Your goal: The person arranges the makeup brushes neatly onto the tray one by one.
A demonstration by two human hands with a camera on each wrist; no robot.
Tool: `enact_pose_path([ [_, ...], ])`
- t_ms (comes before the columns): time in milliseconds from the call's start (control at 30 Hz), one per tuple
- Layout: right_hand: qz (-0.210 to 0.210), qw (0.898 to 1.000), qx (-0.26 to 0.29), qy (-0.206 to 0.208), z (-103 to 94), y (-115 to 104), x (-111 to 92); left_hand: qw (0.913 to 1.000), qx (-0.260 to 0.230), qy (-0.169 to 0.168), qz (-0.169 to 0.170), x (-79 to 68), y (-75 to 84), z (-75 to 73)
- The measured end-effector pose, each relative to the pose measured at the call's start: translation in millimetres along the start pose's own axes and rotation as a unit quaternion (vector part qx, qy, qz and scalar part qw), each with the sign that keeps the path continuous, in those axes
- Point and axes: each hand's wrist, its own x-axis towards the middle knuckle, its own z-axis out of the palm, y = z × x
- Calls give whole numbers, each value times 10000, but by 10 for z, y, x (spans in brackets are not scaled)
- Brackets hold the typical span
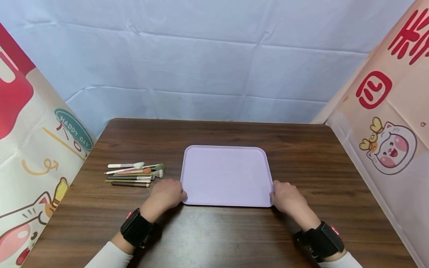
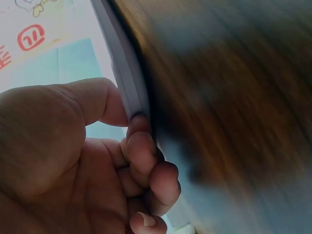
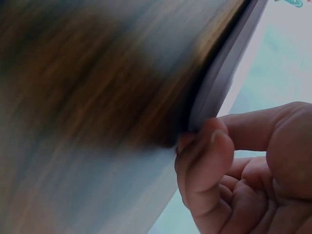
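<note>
Left hand, right hand | both hands pinching lilac tray, near corners | brushes on table

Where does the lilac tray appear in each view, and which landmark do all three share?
Head: lower middle, the lilac tray.
Left wrist: upper area, left of centre, the tray's edge.
Right wrist: upper right, the tray's edge.
Shared landmark: the wood-grain tabletop.

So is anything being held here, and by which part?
Yes, the lilac tray: the left grip pinches its near left corner, and the right grip pinches its near right corner.
</note>
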Motion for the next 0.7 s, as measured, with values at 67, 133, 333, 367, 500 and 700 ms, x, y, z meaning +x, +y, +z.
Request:
enact_pose_path([
  [67, -32, 10000, 2, 46, 11, -19, 4, 10000, 30, -23, 1, -18, -24, -8],
  [133, -54, 10000, -12, 77, 19, -36, 5, 10000, 44, -35, -4, -33, -45, -14],
  [333, -105, 9999, 123, 40, 50, -83, 7, 9999, 99, -34, 6, -72, -105, -28],
  [367, -123, 9998, 158, 47, 56, -91, 8, 9999, 93, -36, 3, -78, -115, -32],
  [500, -212, 9994, 240, 149, 81, -114, 8, 10000, 30, -63, -28, -100, -149, -48],
  [700, -261, 9990, 321, 165, 103, -135, 14, 9999, -100, -57, -44, -124, -187, -61],
])
